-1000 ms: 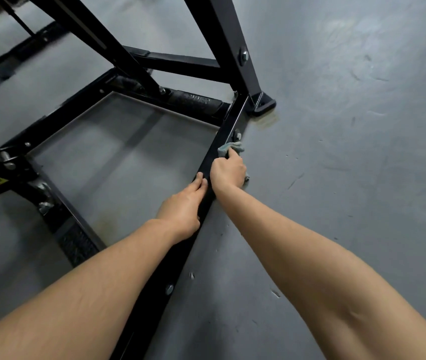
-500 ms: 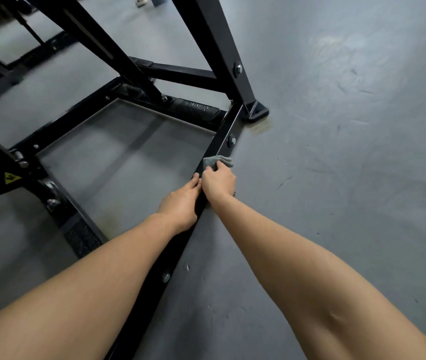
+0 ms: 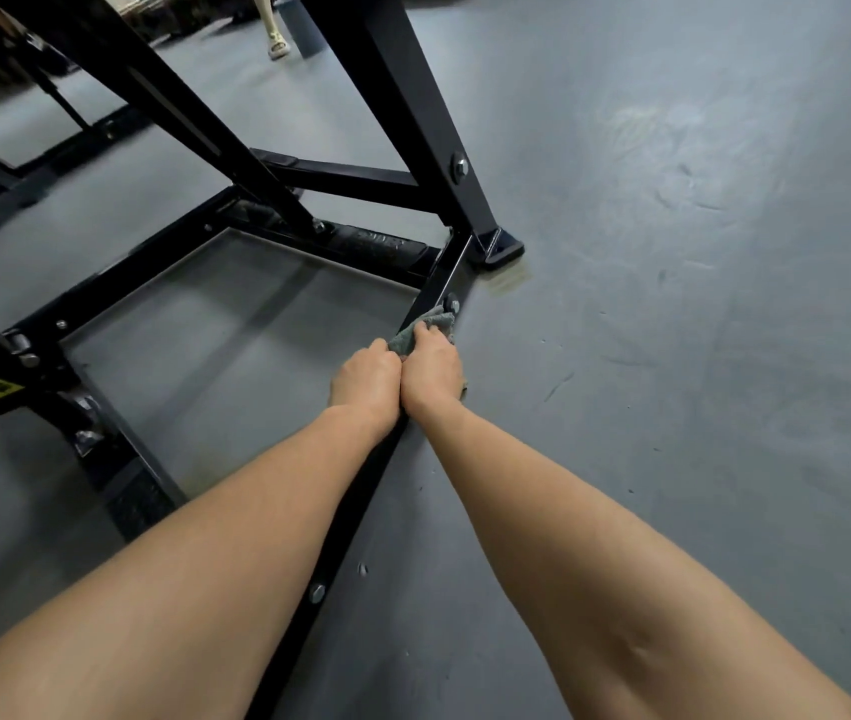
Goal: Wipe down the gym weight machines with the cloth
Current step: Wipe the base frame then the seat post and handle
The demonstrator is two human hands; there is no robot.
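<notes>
Your right hand (image 3: pixel 432 374) grips the cloth (image 3: pixel 426 328) on the base rail (image 3: pixel 311 610); left hand (image 3: pixel 366 379) rests beside it on the rail, grip unclear. Rail's far end and the upright (image 3: pixel 413 96) probably remain to wipe.

dim, soft overhead light, wide-angle warp

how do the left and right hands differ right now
The right hand grips the grey cloth; the left hand shows no cloth in it. The right hand reaches slightly farther along the base bar than the left hand. Both rest on that bar, touching side by side.
</notes>
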